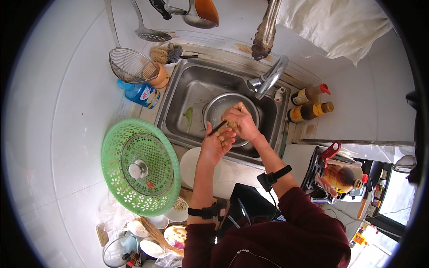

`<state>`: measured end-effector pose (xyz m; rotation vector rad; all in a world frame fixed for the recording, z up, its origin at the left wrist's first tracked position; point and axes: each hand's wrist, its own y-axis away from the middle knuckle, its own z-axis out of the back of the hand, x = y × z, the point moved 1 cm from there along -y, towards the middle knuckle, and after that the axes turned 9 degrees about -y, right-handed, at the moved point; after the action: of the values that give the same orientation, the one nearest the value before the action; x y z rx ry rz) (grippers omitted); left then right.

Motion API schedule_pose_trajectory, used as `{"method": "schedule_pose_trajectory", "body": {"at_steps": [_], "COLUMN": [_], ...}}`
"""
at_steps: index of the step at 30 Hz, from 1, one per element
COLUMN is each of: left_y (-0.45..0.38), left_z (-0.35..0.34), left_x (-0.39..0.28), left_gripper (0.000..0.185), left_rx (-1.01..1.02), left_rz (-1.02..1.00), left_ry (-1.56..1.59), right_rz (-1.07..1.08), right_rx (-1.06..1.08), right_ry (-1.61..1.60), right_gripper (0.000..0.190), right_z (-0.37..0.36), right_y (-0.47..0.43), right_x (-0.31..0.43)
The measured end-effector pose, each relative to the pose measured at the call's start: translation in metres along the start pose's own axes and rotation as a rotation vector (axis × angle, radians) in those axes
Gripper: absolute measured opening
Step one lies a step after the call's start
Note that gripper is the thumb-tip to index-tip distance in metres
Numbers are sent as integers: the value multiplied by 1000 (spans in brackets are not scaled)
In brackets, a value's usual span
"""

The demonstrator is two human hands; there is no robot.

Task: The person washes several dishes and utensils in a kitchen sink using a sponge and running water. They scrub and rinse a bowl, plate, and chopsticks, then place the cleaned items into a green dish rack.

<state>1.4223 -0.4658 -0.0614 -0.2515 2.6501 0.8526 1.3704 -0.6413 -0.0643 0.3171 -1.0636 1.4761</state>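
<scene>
My left hand (216,145) is palm up at the near side of the sink, fingers bent around the lower end of a thin dark stick (218,128), possibly a chopstick. Above it, my right hand (244,121) grips a tan fibrous scrubber (231,125) against the stick's upper part. Its fingers hide much of the scrubber. Both hands are over a round metal basin (216,103) holding what looks like water. That basin stands in the stainless steel sink (176,100), where a green leaf (188,117) lies to its left.
The chrome faucet (273,77) rises behind the basin. A green plastic basket (109,160) with a glass lid (150,171) stands left of a white bowl (192,167). Dish soap (142,95) is at the sink's left, sauce bottles (310,112) at its right. Metal tongs (264,37) hang above.
</scene>
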Motion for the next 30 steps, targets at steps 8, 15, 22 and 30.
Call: {"method": "schedule_pose_trajectory", "body": {"at_steps": [8,15,22,30], "left_y": [-7,-3,-16,-52], "left_z": [7,6,-4,12], "left_x": [5,27,30,29], "left_gripper": [24,16,17,18], "left_rx": [-74,-402,-444,-555], "left_rz": [49,-16,-60,-28], "left_ry": [-63,-303,-331,-548], "right_rz": [93,-388,-908,-1137], "right_rx": [-13,-203,566,-366], "right_ry": [213,275,337,-1605], "right_gripper": [44,43,37,34], "right_z": [-24,-74,-106,-36], "right_y": [13,41,119,75], "right_x": [-7,-102,-209,-88]}}
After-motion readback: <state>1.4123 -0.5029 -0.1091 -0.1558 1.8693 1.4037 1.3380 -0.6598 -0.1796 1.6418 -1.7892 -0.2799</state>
